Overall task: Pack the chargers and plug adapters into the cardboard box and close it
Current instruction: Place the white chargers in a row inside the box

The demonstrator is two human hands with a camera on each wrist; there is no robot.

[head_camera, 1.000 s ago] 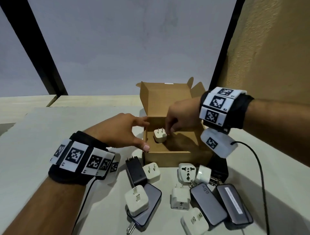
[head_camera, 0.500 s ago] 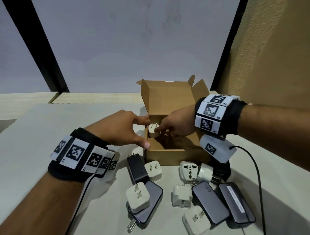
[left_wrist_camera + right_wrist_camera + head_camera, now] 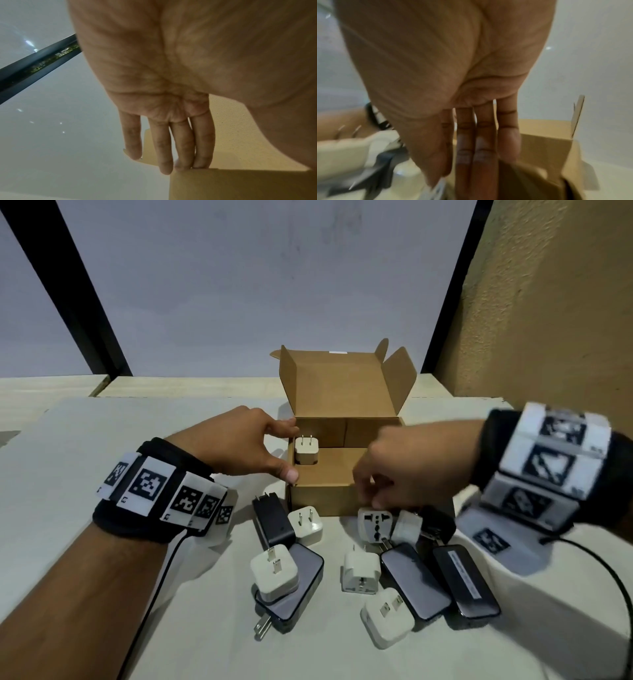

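Note:
The open cardboard box (image 3: pixel 325 498) stands mid-table with its lid up. One white two-pin charger (image 3: pixel 306 453) stands in its far left corner, pins up. My left hand (image 3: pixel 287 451) rests against the box's left wall, straight fingers (image 3: pixel 202 146) touching the rim of the box (image 3: pixel 240 182) and thumb at the near corner. My right hand (image 3: pixel 370 495) hovers over the box's front wall, holding nothing, fingers (image 3: pixel 481 148) straight, just above a white universal adapter (image 3: pixel 375 522). Several white adapters and dark chargers lie in front of the box.
In front of the box lie a black charger (image 3: pixel 274 522), a white plug (image 3: pixel 305 524), a white cube (image 3: pixel 274 573) on a grey brick (image 3: pixel 305 583), two grey bricks (image 3: pixel 414 583) (image 3: pixel 464 583) and white adapters (image 3: pixel 361 573) (image 3: pixel 387 619). A tan wall (image 3: pixel 548 302) rises on the right.
My right hand let go of the white charger in the box's far left corner and drew back over the front wall toward the adapters. The left hand has stayed on the box.

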